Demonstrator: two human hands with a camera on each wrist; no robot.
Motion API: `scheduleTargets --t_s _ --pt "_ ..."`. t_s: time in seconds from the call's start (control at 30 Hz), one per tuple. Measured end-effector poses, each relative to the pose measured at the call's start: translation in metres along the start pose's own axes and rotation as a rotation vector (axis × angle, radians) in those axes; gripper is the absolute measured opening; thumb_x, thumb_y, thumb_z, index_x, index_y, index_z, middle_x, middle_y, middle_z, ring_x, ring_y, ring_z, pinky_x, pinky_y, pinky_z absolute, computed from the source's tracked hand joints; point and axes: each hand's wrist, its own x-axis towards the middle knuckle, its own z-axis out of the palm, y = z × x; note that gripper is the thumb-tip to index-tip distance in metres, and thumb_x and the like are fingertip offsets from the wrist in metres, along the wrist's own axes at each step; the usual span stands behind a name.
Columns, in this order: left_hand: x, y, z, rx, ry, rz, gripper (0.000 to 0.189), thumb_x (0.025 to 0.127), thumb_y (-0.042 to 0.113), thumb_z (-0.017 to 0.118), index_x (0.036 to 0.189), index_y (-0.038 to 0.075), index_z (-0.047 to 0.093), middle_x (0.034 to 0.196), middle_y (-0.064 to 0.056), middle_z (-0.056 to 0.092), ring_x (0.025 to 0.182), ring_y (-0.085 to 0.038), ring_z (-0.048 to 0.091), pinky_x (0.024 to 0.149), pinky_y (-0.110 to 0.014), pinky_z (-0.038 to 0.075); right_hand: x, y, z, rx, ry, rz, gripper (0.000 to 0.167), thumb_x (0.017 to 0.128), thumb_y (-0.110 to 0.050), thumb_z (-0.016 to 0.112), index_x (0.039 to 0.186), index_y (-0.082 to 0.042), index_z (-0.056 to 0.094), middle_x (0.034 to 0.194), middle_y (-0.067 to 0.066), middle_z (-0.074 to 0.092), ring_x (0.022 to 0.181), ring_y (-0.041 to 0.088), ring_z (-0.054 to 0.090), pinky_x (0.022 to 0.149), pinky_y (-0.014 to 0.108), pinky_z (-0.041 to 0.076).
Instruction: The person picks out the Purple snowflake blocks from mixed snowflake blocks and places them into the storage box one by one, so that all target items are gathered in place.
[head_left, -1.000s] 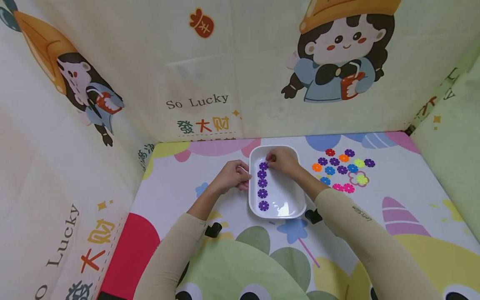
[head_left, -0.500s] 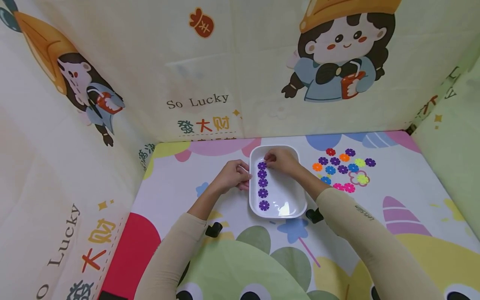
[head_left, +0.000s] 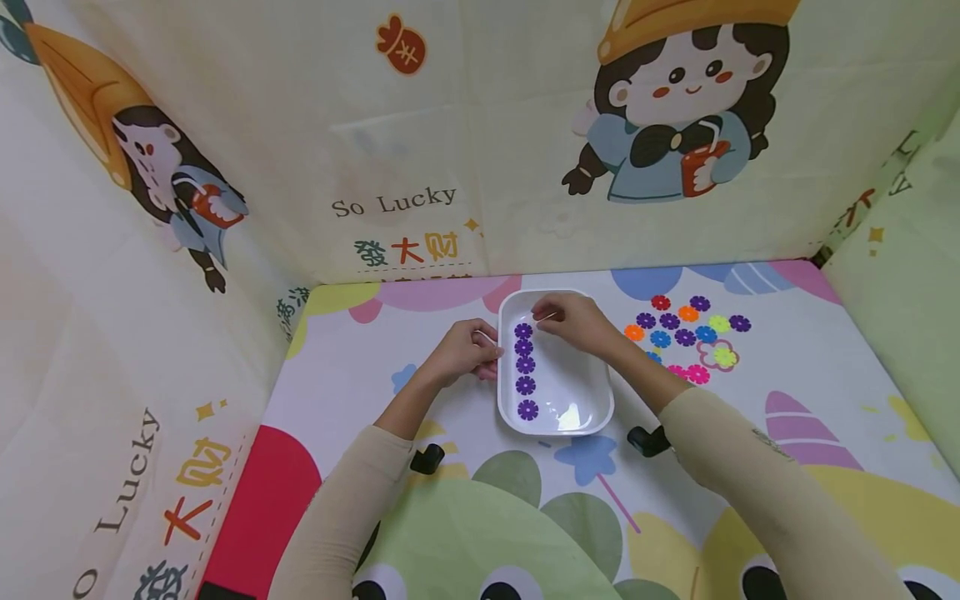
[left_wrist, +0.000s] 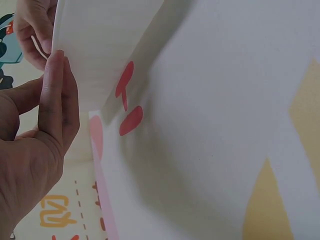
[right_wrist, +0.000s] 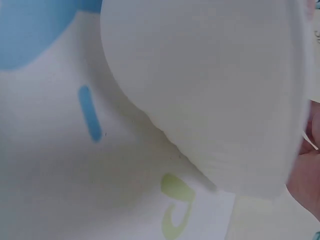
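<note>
A white rounded rectangular tray (head_left: 570,383) stands in the middle of the table, with a column of several purple flower-shaped discs (head_left: 526,365) along its left side. My left hand (head_left: 461,350) is at the tray's left rim; in the left wrist view its fingers (left_wrist: 52,95) reach up fairly straight, tips right at the rim. Over the tray's far part, just right of the farthest purple disc (head_left: 523,331), my right hand (head_left: 576,323) hovers with loosely bent fingers and a gap between thumb and index. No disc shows between them. The right wrist view shows mainly the tray's outer wall (right_wrist: 210,100).
Right of the tray lie loose flower-shaped discs in several colours, such as a red one (head_left: 661,302), an orange one (head_left: 633,333) and a pink one (head_left: 698,374). A printed cloth (head_left: 442,492) covers the table; a printed curtain (head_left: 510,167) hangs behind it.
My right hand has drawn back slightly right, off the farthest purple disc, and its thumb and index have parted. That disc has shifted a little left into the column. My left hand stays put.
</note>
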Motion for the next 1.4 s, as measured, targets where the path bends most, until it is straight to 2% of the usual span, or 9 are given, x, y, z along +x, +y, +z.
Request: scheduleTargets --t_s 0.27,0.43,0.53,0.77,0.87,0.97,1.0,1.13,1.4 --pt "-0.001 0.001 0.0 0.004 -0.002 0.007 0.027 0.096 -0.001 0.069 0.12 -0.004 0.056 0.09 -0.015 0.068 0.061 -0.017 0.071 0.068 -0.045 0.068 -0.028 0.003 -0.02 0.058 0.054 -0.01 0.031 0.098 -0.018 0.072 0.128 -0.011 0.068 0.126 0.009 0.071 0.12 0.029 0.069 0.105 0.044 0.059" --pt "-0.003 0.002 0.0 0.014 0.001 0.007 0.028 0.096 -0.001 0.069 0.12 -0.004 0.056 0.09 -0.015 0.068 0.061 -0.017 0.071 0.068 -0.045 0.068 -0.049 0.013 -0.032 0.092 0.129 -0.019 0.03 0.098 -0.014 0.072 0.127 -0.011 0.069 0.126 0.011 0.071 0.118 0.03 0.07 0.101 0.042 0.06" --pt "-0.003 0.002 0.0 0.022 0.01 0.005 0.027 0.096 0.0 0.069 0.12 -0.004 0.056 0.091 -0.015 0.069 0.061 -0.017 0.071 0.07 -0.048 0.068 -0.063 0.019 -0.037 0.105 0.179 -0.031 0.029 0.098 -0.013 0.073 0.126 -0.01 0.069 0.125 0.011 0.072 0.117 0.029 0.071 0.098 0.035 0.06" --pt "0.0 0.0 0.0 0.027 0.011 0.007 0.026 0.096 0.001 0.07 0.119 -0.003 0.057 0.091 -0.015 0.069 0.062 -0.017 0.071 0.073 -0.051 0.067 -0.091 0.039 -0.049 0.088 0.282 -0.066 0.033 0.096 -0.021 0.075 0.127 -0.01 0.068 0.123 0.011 0.072 0.111 0.031 0.071 0.087 0.005 0.054" --pt "0.0 0.001 0.0 0.023 0.01 0.002 0.026 0.097 0.001 0.069 0.119 -0.003 0.057 0.091 -0.015 0.069 0.062 -0.017 0.072 0.073 -0.05 0.067 -0.101 0.051 -0.056 0.055 0.305 -0.094 0.037 0.096 -0.021 0.076 0.13 -0.009 0.067 0.123 0.012 0.072 0.107 0.015 0.071 0.085 0.0 0.051" --pt "-0.001 0.002 0.001 0.023 0.013 0.001 0.026 0.097 0.001 0.069 0.119 -0.003 0.057 0.092 -0.016 0.068 0.062 -0.017 0.071 0.073 -0.049 0.067 -0.109 0.063 -0.062 0.032 0.317 -0.094 0.039 0.095 -0.016 0.076 0.132 -0.008 0.066 0.124 0.013 0.072 0.106 0.012 0.07 0.086 -0.002 0.049" --pt "-0.002 0.003 0.001 0.023 0.013 -0.001 0.026 0.097 0.001 0.069 0.119 -0.003 0.057 0.092 -0.016 0.068 0.062 -0.017 0.071 0.072 -0.049 0.068 -0.112 0.067 -0.064 0.024 0.319 -0.087 0.039 0.095 -0.014 0.076 0.133 -0.008 0.066 0.125 0.014 0.072 0.106 0.012 0.069 0.087 -0.003 0.048" --pt "-0.003 0.003 0.002 0.027 0.011 -0.01 0.027 0.097 0.002 0.069 0.12 -0.002 0.056 0.093 -0.016 0.068 0.063 -0.017 0.071 0.074 -0.05 0.067 -0.122 0.084 -0.071 -0.024 0.342 -0.022 0.04 0.094 -0.011 0.076 0.133 -0.009 0.066 0.126 0.015 0.071 0.11 0.034 0.068 0.084 -0.006 0.044" --pt "-0.003 0.002 0.001 0.035 0.014 -0.004 0.026 0.097 0.002 0.07 0.12 -0.002 0.057 0.092 -0.015 0.069 0.062 -0.016 0.071 0.069 -0.044 0.068 -0.134 0.107 -0.087 -0.09 0.359 0.059 0.042 0.095 -0.008 0.075 0.135 -0.004 0.063 0.129 0.024 0.066 0.112 0.045 0.065 0.079 -0.01 0.039"
